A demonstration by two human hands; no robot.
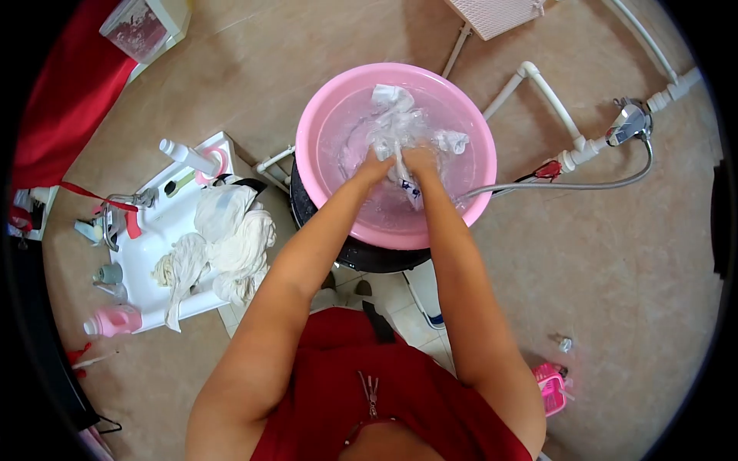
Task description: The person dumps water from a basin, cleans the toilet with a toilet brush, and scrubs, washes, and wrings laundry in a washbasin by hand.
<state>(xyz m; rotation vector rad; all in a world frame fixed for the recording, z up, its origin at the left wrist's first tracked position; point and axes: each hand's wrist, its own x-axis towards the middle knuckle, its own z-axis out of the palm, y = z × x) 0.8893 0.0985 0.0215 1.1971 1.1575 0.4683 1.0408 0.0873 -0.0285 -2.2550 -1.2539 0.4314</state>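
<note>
The left hand (377, 167) and right hand (420, 160) sit close together at the frame's upper centre, down in a wet white cloth (400, 123). Water and fabric hide the fingers, so I can't tell whether they pinch or spread. The cloth lies in a pink basin (310, 142) of water. Farther off, at left, pale laundry (242, 242) heaps in a white sink (146, 265).

The basin (306, 131) holds fabric (393, 100); the sink (142, 284), left of it, holds cloths (242, 244).
</note>
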